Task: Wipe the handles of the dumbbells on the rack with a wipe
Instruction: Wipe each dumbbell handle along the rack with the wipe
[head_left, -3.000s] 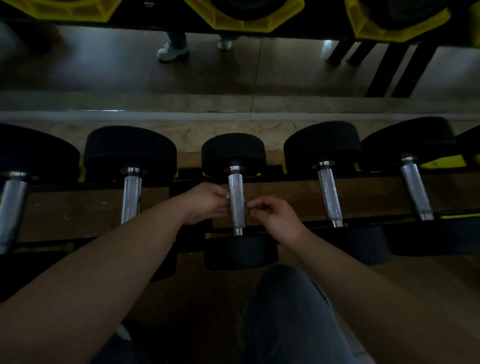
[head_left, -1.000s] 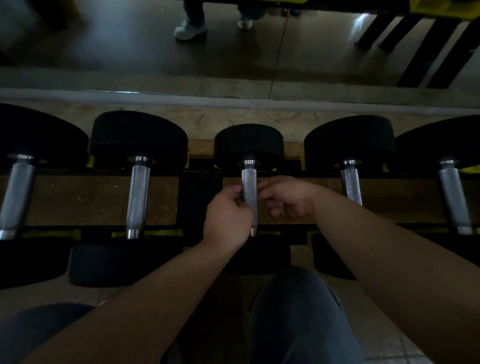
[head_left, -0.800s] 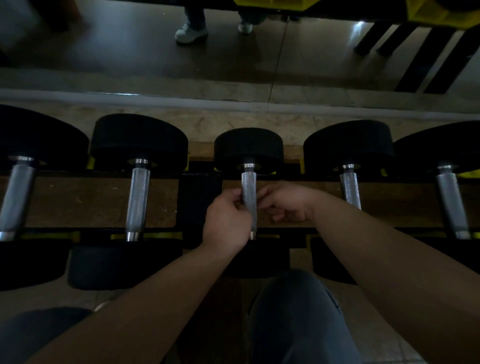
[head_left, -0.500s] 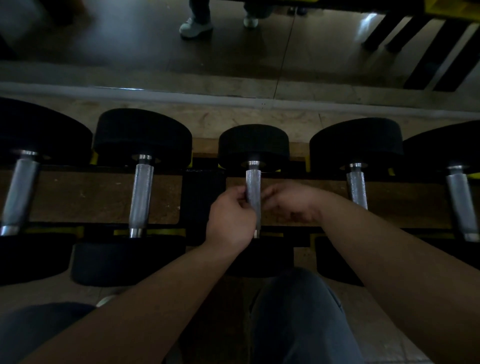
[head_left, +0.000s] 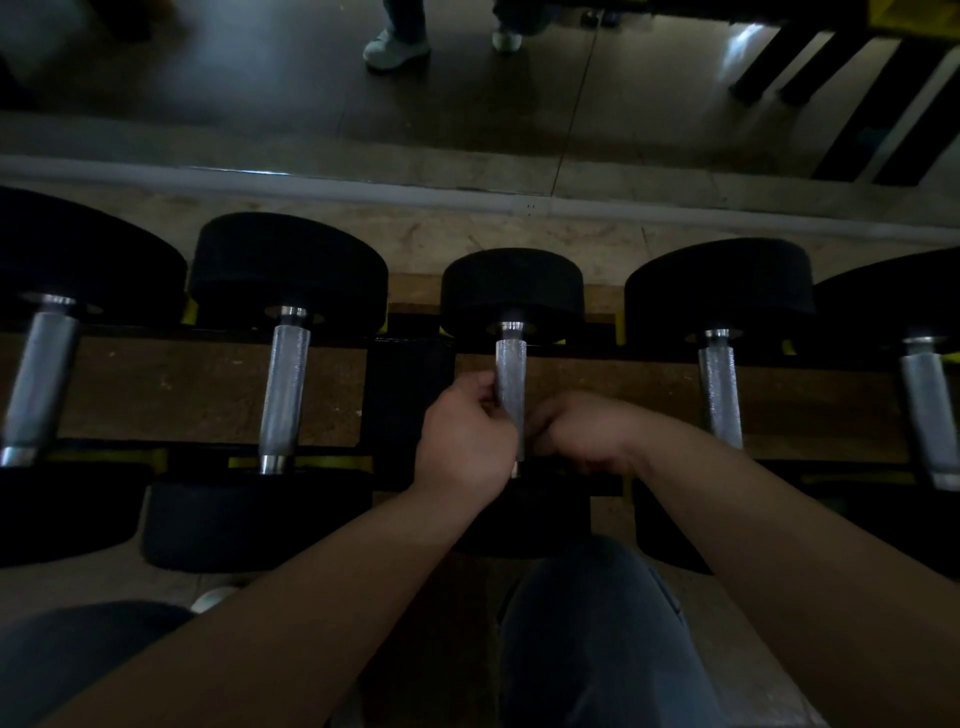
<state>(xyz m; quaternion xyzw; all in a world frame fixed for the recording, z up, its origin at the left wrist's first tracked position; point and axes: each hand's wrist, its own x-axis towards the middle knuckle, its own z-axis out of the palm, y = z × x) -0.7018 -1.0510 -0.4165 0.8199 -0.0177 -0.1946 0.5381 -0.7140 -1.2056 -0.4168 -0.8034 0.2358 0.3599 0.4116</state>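
Handle (head_left: 510, 374) of the middle dumbbell (head_left: 511, 291), knurled steel, runs toward the person between two black round heads, and both hands meet on its nearer half. The left hand (head_left: 462, 441) comes in from the left with its fingers (head_left: 488, 397) curled and their tips pressed on the handle's left side, pinching the bar. The right hand (head_left: 582, 431) sits just beside the handle on the right, its fingers (head_left: 537, 421) bent inward toward the bar's lower end; the dim light hides whether they grip the metal or only touch it. The dark also hides whether a wipe lies between the fingers and the steel. The far half of the handle stands bare above both hands. This dumbbell lies across the rack (head_left: 410, 395), a low black frame with yellow edging, among a row of larger dumbbells: one handle (head_left: 284, 389) to the left, one (head_left: 719, 389) to the right, and more at both edges. Any marking on the black heads is too dark to read. A knee in grey-blue trousers (head_left: 597, 623) fills the bottom centre, and pale shoes (head_left: 395, 47) stand on glossy dark floor at the top.
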